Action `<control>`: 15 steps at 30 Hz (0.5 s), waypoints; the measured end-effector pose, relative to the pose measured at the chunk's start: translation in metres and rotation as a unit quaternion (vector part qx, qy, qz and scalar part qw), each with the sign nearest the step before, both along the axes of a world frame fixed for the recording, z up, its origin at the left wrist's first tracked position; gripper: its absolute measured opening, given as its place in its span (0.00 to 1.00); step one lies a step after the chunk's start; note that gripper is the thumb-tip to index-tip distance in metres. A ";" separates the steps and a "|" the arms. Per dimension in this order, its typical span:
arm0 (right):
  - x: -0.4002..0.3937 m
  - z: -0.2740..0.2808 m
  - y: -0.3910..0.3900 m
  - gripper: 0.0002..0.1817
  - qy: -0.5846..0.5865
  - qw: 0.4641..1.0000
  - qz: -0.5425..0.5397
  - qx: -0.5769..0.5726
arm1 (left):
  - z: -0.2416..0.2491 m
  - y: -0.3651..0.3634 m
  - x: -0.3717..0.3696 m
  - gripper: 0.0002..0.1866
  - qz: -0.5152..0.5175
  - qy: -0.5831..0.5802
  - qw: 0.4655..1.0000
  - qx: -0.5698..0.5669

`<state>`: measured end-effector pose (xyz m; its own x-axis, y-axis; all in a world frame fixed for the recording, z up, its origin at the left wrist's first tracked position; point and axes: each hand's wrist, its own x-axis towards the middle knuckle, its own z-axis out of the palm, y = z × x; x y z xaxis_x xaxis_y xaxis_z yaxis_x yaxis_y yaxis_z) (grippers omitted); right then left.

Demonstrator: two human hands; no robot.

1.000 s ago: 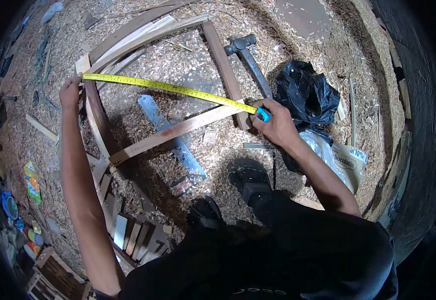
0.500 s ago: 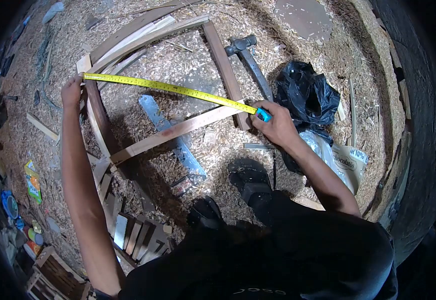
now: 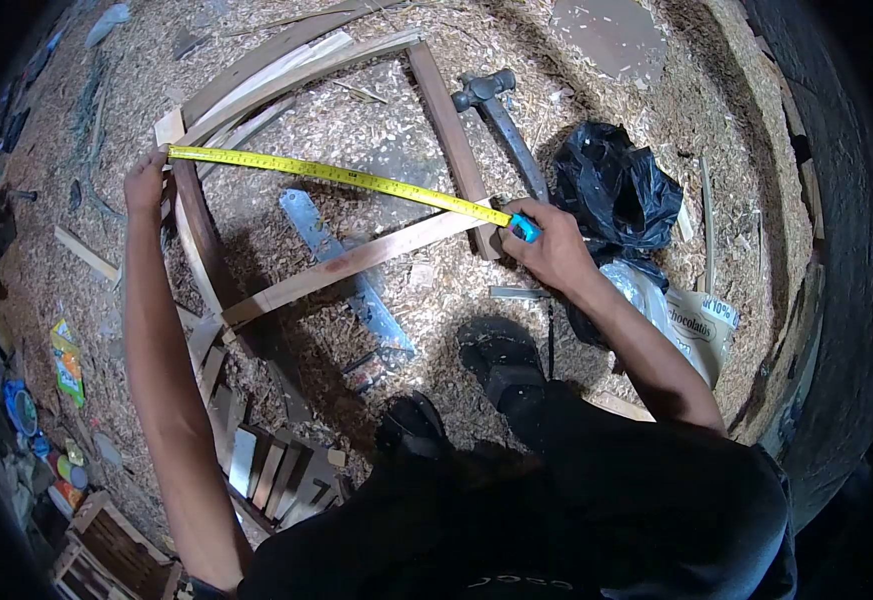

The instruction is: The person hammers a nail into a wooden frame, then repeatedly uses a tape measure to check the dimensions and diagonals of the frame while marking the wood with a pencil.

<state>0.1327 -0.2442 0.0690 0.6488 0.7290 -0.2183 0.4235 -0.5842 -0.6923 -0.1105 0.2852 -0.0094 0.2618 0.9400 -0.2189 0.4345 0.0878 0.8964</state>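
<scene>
A yellow tape measure [image 3: 342, 176] is stretched diagonally over a four-sided wooden frame [image 3: 357, 259]. Pinched in my left hand [image 3: 146, 182] is the blade's end, at the frame's far left corner. My right hand [image 3: 554, 249] is closed around the blue tape case [image 3: 525, 228], just beyond the near right corner. Beneath the tape, inside the frame and passing under its near rail, lies a handsaw [image 3: 309, 222] with a metal blade. To the right of the frame rests a hammer [image 3: 505, 130], close to my right hand.
Wood shavings cover the ground. A black plastic bag [image 3: 618, 190] and a printed carton [image 3: 701, 325] lie on the right. Wood offcuts [image 3: 275, 470] are piled at lower left, near my shoes [image 3: 502, 360]. A dark wall [image 3: 842, 200] runs along the right edge.
The right hand and tape case have shifted very slightly left. Otherwise the tape, frame and left hand look the same.
</scene>
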 end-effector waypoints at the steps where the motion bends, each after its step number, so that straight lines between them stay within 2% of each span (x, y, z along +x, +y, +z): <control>1: 0.000 -0.001 0.000 0.16 0.001 1.000 0.000 0.002 | -0.001 0.001 -0.001 0.14 -0.004 0.000 1.000 0.000; 7: -0.002 0.009 0.006 0.17 0.021 0.999 -0.005 -0.026 | -0.001 0.003 -0.003 0.15 -0.019 0.020 1.000 0.014; 10: -0.001 0.002 0.004 0.24 -0.020 0.997 0.063 -0.031 | -0.002 0.003 -0.004 0.15 -0.027 0.019 0.999 0.011; 15: -0.013 0.008 0.013 0.31 -0.054 0.993 0.060 -0.090 | -0.008 0.015 -0.009 0.14 -0.074 0.052 0.996 0.015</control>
